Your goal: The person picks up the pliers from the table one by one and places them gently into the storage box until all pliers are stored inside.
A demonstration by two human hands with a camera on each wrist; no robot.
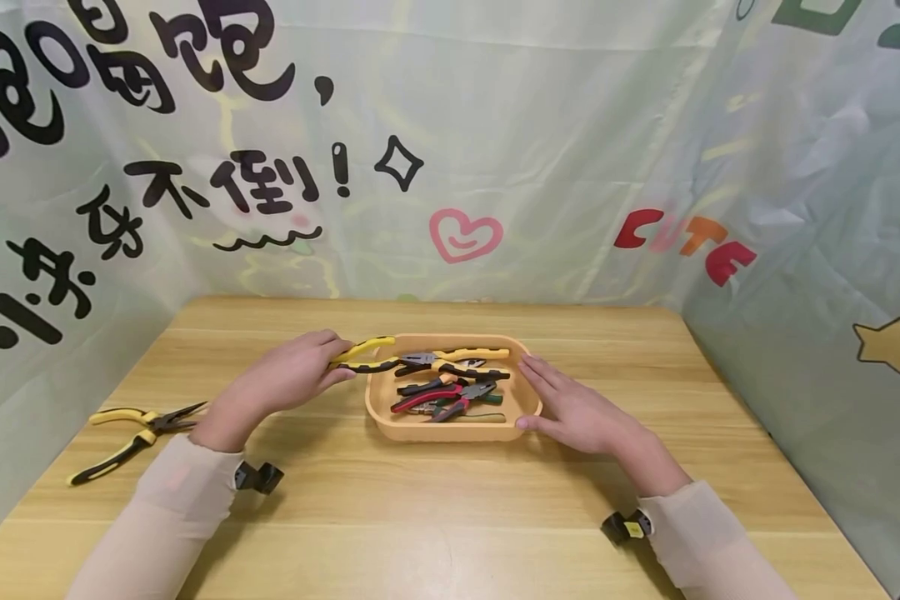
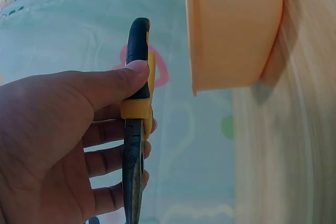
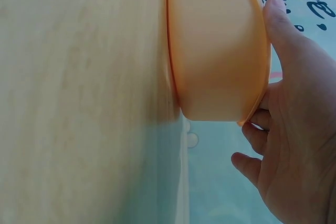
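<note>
My left hand (image 1: 300, 367) pinches yellow-and-black pliers (image 2: 137, 107) at the left end of the tray. Their handles reach over the rim; in the left wrist view the thumb lies on the handle near the joint, with the dark nose pointing down. The orange tray (image 1: 442, 432) holds several tools, among them yellow-and-black pliers (image 1: 471, 353) and red-and-black pliers (image 1: 427, 399); some tools are partly covered by others. At the tray's right end rests my right hand (image 1: 581, 412), its thumb at the near corner and its fingers farther back along the rim (image 3: 268, 59).
Long-nose pliers (image 1: 150, 427) with yellow-and-black handles lie open on the wooden table (image 1: 450, 517), left of my left forearm. Printed cloth (image 1: 555, 125) hangs behind the table and at both sides.
</note>
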